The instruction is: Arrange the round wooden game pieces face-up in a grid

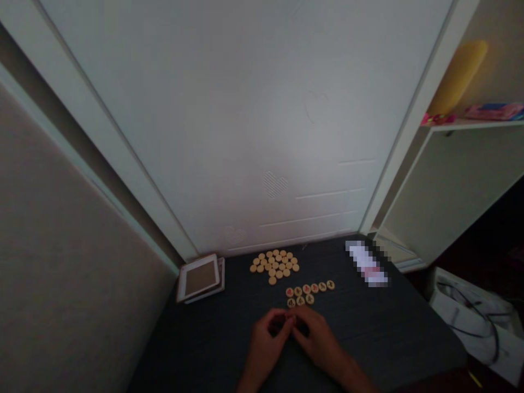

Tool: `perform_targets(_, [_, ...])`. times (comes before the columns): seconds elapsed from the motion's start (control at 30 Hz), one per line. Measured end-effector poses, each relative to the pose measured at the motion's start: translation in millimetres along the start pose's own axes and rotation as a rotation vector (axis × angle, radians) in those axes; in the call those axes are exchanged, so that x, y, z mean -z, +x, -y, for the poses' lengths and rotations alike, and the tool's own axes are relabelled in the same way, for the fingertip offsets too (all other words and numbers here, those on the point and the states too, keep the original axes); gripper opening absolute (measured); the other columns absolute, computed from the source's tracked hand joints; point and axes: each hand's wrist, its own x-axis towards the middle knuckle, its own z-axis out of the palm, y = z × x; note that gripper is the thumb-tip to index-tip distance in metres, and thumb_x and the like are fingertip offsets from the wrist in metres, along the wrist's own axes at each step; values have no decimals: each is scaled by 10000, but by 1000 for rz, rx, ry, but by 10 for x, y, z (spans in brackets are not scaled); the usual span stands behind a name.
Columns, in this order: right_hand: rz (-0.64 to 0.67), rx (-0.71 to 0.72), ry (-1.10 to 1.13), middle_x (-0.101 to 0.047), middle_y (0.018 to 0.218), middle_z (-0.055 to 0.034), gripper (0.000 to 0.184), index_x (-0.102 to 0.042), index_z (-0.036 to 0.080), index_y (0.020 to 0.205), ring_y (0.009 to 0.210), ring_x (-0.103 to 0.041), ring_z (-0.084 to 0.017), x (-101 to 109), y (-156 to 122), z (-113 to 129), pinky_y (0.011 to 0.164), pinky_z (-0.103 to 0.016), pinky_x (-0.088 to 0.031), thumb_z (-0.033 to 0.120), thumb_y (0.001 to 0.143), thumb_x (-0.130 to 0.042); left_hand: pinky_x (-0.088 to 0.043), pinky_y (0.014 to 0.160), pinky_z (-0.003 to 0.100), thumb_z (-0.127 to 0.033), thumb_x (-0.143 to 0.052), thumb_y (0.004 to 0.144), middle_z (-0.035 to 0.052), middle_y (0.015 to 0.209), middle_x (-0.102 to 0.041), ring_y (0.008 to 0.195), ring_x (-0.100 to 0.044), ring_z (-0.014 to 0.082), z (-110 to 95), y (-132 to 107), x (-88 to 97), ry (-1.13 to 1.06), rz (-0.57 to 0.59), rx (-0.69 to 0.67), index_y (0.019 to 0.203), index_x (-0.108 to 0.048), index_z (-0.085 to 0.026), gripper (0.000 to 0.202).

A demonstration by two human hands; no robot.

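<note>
My left hand (267,339) and my right hand (314,334) meet at their fingertips, low over the dark table. Both are closed in a pinch; whatever may be between the fingers is hidden. Just beyond them lie round xiangqi pieces (307,289) in two short rows, with red or black characters facing up. The nearer row holds three pieces, the closest (291,303) almost at my fingers. Farther back, several blank-side-up xiangqi pieces (279,274) form a loose cluster near the wall panel.
Stacked shallow frames or box trays (221,271) lie at the table's back left. A blurred white item (366,263) is at the back right. The dark table (196,349) meets a white panel (262,109). Past its right edge, a white container (470,333) holds cables.
</note>
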Motion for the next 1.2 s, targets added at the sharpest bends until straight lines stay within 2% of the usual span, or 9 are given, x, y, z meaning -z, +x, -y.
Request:
perform_targets(0.2, [-33,26,-10,-750,1072,-47,266,-701,299,1135,972,-710,-237,-32,-114,-88,882,-349,-569,238,884,-634,-591,818,314,-482,-673,873,68,960,-806,892,-756,243,-7,-68,-74,-94,-2,17,976,-754,-219,295])
perform_targets(0.4, [-76,-13,10,-749,1111,-62,290,-679,300,1209,975,-717,-241,-16,-233,-69,886,-358,-578,310,928,-607,-584,810,294,-490,-620,916,42,935,-796,879,-745,221,1,-141,-131,-34,-60,-15,962,-735,-230,288])
perform_targets(0.57, [-83,-48,19,-761,1063,-66,275,-694,278,1182,908,-726,-237,-8,-241,-40,834,-339,-589,369,936,-610,-595,820,297,-470,-653,897,40,939,-798,890,-754,224,71,-154,-155,-34,-113,-30,973,-710,-232,255])
perform_targets(0.7, [-64,-49,21,-759,1054,-57,307,-678,285,1209,879,-720,-230,-21,-229,-85,827,-345,-588,391,926,-623,-596,843,312,-435,-614,927,45,982,-797,915,-750,233,44,-165,-128,3,-92,-50,965,-732,-243,229])
perform_targets(0.9, [-103,-133,90,-765,1064,-80,350,-688,262,1191,915,-729,-256,13,-192,-125,851,-375,-592,475,921,-623,-571,948,350,-365,-592,945,64,1157,-765,1047,-721,239,-22,-183,-119,-9,-40,-70,1134,-716,-265,247])
perform_targets(1.2, [-66,-193,252,-771,1049,-89,408,-698,249,1165,947,-744,-273,34,-175,-110,904,-418,-587,545,889,-654,-584,915,346,-363,-613,935,68,1125,-776,1021,-731,240,32,-173,-122,-71,-47,-62,1121,-722,-248,244])
